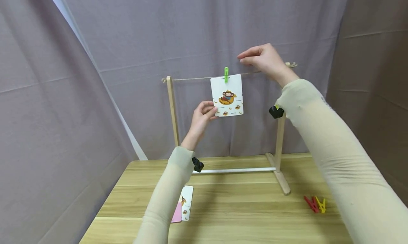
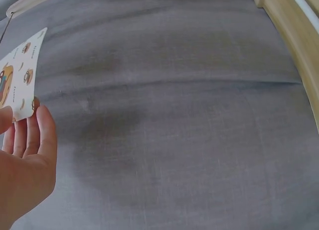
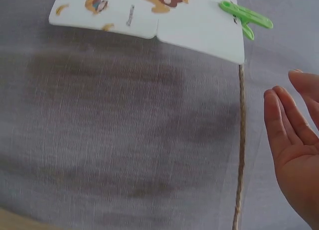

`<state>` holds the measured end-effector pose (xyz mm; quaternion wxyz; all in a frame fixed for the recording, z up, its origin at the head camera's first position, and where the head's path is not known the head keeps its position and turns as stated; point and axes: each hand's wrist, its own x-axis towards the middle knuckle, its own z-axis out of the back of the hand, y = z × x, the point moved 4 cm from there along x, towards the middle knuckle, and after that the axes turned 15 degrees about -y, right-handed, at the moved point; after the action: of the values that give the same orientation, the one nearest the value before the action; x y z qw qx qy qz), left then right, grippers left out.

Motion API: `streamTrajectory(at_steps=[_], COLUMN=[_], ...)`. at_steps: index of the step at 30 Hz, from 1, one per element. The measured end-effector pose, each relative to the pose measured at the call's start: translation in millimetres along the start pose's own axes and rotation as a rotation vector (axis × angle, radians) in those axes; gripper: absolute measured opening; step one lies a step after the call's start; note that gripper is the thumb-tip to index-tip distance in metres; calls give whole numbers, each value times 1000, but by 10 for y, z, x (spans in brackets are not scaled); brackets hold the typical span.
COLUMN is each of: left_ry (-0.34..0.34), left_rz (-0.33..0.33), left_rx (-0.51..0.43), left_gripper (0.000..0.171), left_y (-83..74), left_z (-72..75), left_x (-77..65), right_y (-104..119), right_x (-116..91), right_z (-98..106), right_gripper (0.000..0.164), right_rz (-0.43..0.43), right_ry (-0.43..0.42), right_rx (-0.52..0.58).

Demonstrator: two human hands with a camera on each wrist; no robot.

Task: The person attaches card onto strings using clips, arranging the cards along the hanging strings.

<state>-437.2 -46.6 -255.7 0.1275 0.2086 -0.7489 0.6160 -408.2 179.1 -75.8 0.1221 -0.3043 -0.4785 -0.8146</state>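
A white card [image 1: 227, 104] printed with a monkey on a banana hangs from a twine line [image 1: 194, 79]. One green clothespin [image 1: 226, 75] clamps its top edge to the twine. At the card's lower left corner, my left hand [image 1: 201, 118] pinches it between thumb and fingers; in the left wrist view the thumb lies in front and the fingers behind the card [image 2: 25, 75]. Up and to the right of the clothespin, my right hand [image 1: 266, 61] is raised with nothing in it. The right wrist view shows its fingers extended, apart from the green clothespin [image 3: 245, 18].
The twine spans a wooden stand with a left post [image 1: 173, 109], a right post [image 1: 279, 141] and a white bottom bar [image 1: 236, 170]. On the wooden table [image 1: 239, 208] lie a pink card [image 1: 176, 214], another monkey card [image 1: 188, 201], a red clothespin [image 1: 311, 204] and a yellow one [image 1: 321, 205]. Grey curtain hangs behind.
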Motion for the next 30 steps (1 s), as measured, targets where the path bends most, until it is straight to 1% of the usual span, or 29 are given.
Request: streamTrajectory(at_steps=[5, 12, 16, 19, 24, 26, 30], left_ry=[12, 29, 43, 51, 57, 63, 81], left_rz=[-4, -23, -29, -29, -39, -54, -82], left_rx=[32, 46, 66, 87, 146, 174, 226], left_gripper=[25, 25, 24, 24, 25, 27, 32], left_y=[-21, -92, -151, -203, -323, -400, -560], left_z=[85, 172, 235, 302, 453, 521, 675], left_x=[2, 5, 6, 2, 10, 22, 33], right_y=[2, -55, -117, -166, -248, -285, -380], right_x=[13, -21, -36, -54, -117, -140, -196], right_z=[124, 339, 485, 596, 763, 837, 980], right_gripper=[34, 33, 30, 27, 21, 19, 17], right_rz=[10, 19, 7, -12, -34, -34, -37], right_ry=[-14, -45, -60, -70, -79, -92, -128], right_rx=[-6, -29, -40, -28, 2, 23, 29])
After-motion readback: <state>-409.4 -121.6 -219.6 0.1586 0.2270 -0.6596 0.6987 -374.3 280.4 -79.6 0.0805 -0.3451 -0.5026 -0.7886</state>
